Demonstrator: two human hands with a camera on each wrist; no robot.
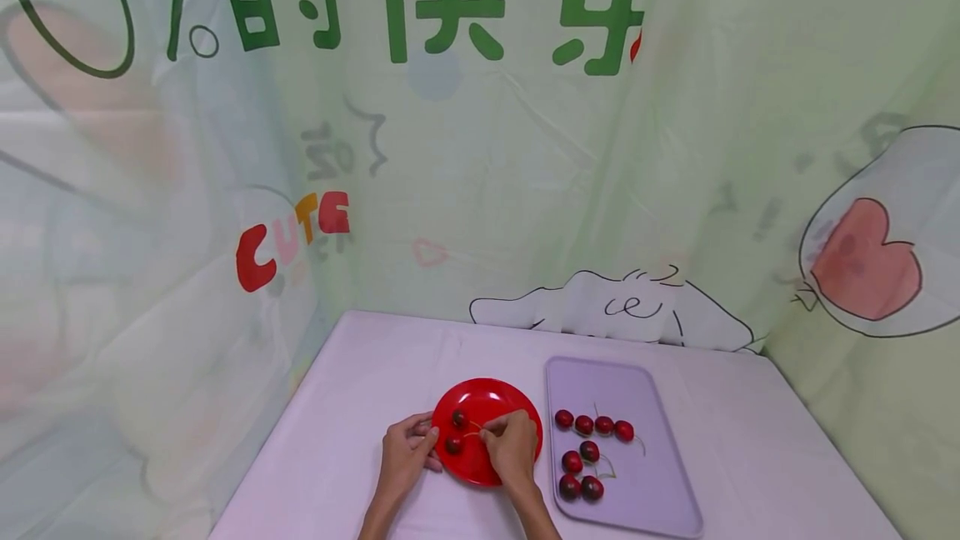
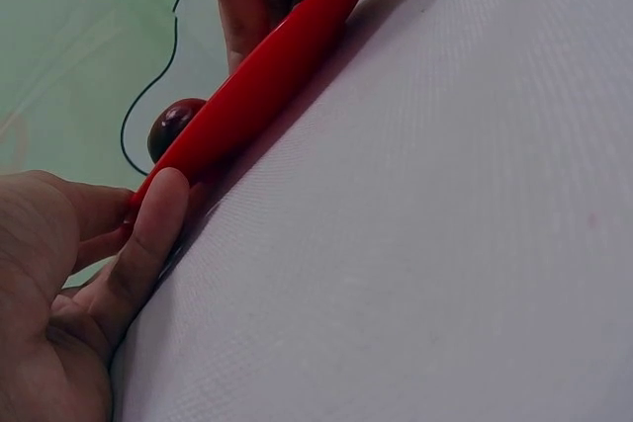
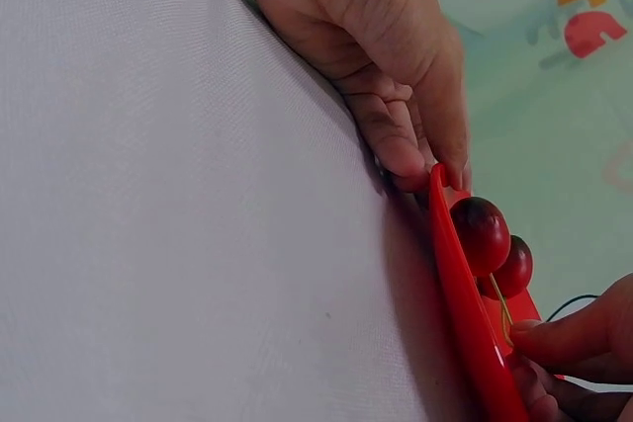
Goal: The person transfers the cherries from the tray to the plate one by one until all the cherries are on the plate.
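A red plate point(image 1: 480, 475) lies on the table, its left rim pinched between the thumb and fingers of my left hand point(image 1: 405, 452). Two dark red cherries, one farther back point(image 1: 459, 417) and one nearer point(image 1: 453, 445), sit on the plate's left side. Their thin stems point right, toward my right hand point(image 1: 513, 447). Seen from the right wrist, thumb and finger pinch a greenish cherry stem point(image 3: 499, 294) just over the plate; whether both stems are between them I cannot tell. The left wrist view shows one cherry point(image 2: 173, 128) above the rim near my left fingers.
Right of the plate stands a shallow lilac tray point(image 1: 637, 507) with several cherries, some with stems, along its left half. A white cloth point(image 1: 382, 357) covers the table. Printed curtains point(image 1: 487, 190) hang behind and at both sides.
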